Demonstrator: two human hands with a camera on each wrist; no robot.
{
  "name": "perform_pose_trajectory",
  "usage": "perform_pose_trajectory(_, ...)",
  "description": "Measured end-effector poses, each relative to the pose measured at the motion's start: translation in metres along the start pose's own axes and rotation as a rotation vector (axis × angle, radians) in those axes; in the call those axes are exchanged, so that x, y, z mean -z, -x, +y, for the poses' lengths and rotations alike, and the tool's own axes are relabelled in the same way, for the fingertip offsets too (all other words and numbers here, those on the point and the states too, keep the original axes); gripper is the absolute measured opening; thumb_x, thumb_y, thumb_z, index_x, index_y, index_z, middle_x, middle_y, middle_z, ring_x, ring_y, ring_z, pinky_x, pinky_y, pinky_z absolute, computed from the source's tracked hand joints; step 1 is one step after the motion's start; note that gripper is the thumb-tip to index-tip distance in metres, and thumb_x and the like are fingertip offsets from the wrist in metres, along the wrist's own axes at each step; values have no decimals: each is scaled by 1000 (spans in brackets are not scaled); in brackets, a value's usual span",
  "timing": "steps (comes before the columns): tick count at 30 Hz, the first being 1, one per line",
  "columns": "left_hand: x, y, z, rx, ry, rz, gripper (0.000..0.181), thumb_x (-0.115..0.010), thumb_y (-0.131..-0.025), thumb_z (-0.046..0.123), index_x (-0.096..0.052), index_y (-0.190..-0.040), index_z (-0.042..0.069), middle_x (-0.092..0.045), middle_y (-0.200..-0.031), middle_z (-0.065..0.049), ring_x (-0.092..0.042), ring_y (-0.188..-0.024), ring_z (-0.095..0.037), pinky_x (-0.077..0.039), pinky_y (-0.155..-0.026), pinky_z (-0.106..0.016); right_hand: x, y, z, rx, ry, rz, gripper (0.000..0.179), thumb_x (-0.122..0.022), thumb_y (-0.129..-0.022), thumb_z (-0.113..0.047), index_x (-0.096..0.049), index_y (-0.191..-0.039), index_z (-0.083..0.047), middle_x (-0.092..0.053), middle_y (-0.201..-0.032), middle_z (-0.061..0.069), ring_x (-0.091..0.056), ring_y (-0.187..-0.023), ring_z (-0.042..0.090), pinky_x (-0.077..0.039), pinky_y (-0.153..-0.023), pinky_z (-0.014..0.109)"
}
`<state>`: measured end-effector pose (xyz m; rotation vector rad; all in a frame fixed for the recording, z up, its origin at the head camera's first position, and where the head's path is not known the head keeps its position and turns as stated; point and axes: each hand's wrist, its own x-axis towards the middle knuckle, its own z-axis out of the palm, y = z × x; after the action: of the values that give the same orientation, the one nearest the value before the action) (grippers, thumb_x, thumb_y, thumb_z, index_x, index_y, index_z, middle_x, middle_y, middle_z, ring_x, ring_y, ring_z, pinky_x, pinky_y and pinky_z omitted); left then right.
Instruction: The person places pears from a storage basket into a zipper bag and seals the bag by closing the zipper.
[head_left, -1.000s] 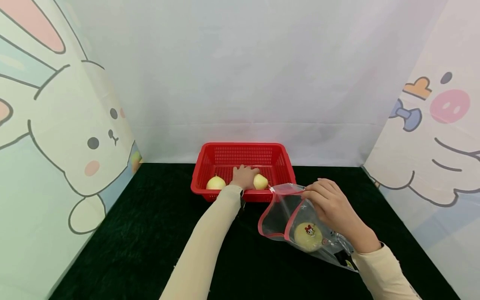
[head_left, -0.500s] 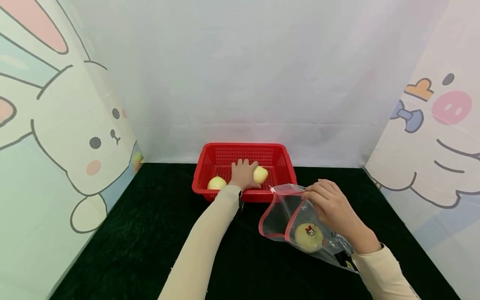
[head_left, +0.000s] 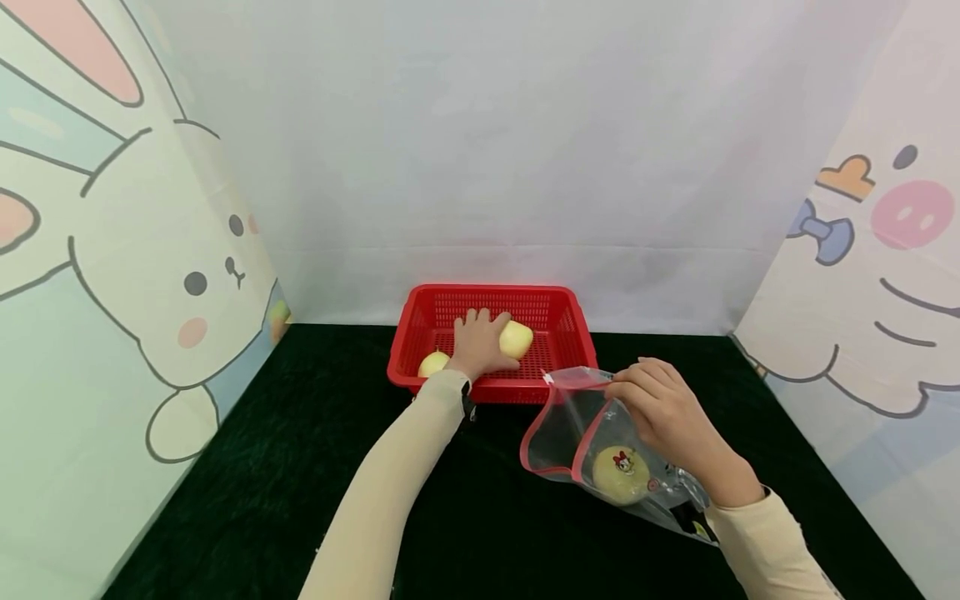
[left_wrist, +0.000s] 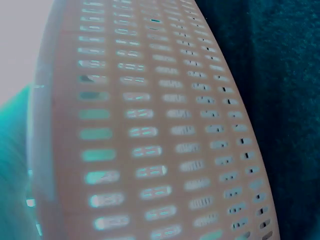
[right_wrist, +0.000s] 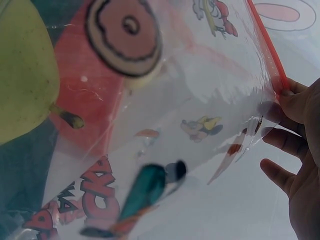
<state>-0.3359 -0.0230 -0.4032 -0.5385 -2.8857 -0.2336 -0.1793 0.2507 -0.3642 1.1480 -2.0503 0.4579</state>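
In the head view my left hand point(head_left: 480, 343) reaches over the near rim into a red plastic basket point(head_left: 491, 390). Its thumb and forefinger lie around a pale yellow pear point(head_left: 517, 340). Another pear point(head_left: 433, 363) sits to the left, partly hidden by the forearm. My right hand point(head_left: 660, 408) pinches the upper edge of a clear plastic bag point(head_left: 564, 429) with red trim and cartoon prints. Inside the bag lies a pear point(head_left: 621, 475); its stem shows in the right wrist view, where that pear point(right_wrist: 25, 75) is close to the camera.
The basket stands at the back of a dark green cloth point(head_left: 525, 542), against a white backdrop point(head_left: 510, 167). Printed cartoon panels rise at left and right. The left wrist view is filled by the slotted basket wall point(left_wrist: 165, 125), which hides the left fingers.
My left hand has moved a little farther into the basket, and the pear beside it has shifted back and turned. The right hand and the bag have stayed almost still.
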Motion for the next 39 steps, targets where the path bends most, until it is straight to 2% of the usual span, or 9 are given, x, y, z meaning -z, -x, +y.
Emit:
perform_pose_trajectory(8, 8, 14, -2, -36, 46, 83, 87, -79, -72, 58, -48, -145, 24, -54, -125, -13, -46, -112, -31, -40, -94, -53, -1, -1, 0, 20, -7, 41, 37, -42, -108, -25, -70, -94, -5, -67, -95, 8, -58, -90, 28, -27, -112, 28)
perform_pose_trajectory(15, 13, 29, -1, -88, 55, 186, 85, -79, -69, 59, -51, -141, 23, -56, -114, -9, -48, -102, -26, -43, -86, -46, 0, 2, -1, -8, 4, 7, 39, -40, -109, -26, -70, -94, -6, -67, -96, 8, -58, -91, 28, -29, -111, 31)
perform_pose_trajectory(20, 24, 45, 1, -132, 117, 256, 84, -82, -68, 55, -53, -139, 21, -56, -110, -8, -48, -100, -26, -43, -84, -47, 0, 3, -1, -19, 8, -3, 40, -39, -109, -27, -70, -94, -6, -67, -96, 8, -58, -92, 28, -30, -111, 32)
perform_pose_trajectory(24, 30, 57, 3, -184, 179, 338, 82, -84, -66, 50, -56, -136, 18, -56, -108, -8, -48, -99, -27, -43, -82, -47, 0, 3, 0, -25, 1, -7, 40, -40, -108, -27, -70, -94, -6, -67, -96, 8, -58, -92, 28, -29, -112, 31)
perform_pose_trajectory(31, 39, 76, 6, -283, 224, 472, 79, -87, -62, 49, -59, -129, 17, -58, -105, -8, -50, -95, -26, -44, -76, -44, 1, 2, -1, -19, -3, 1, 40, -40, -108, -27, -70, -94, -5, -67, -95, 8, -58, -91, 28, -29, -111, 30)
perform_pose_trajectory(39, 40, 97, 13, -389, 296, 556, 78, -88, -60, 45, -59, -127, 17, -58, -105, -8, -52, -96, -27, -46, -77, -46, 1, 1, -2, -21, -1, -1, 42, -38, -109, -27, -70, -93, -5, -67, -95, 8, -58, -91, 28, -26, -112, 27)
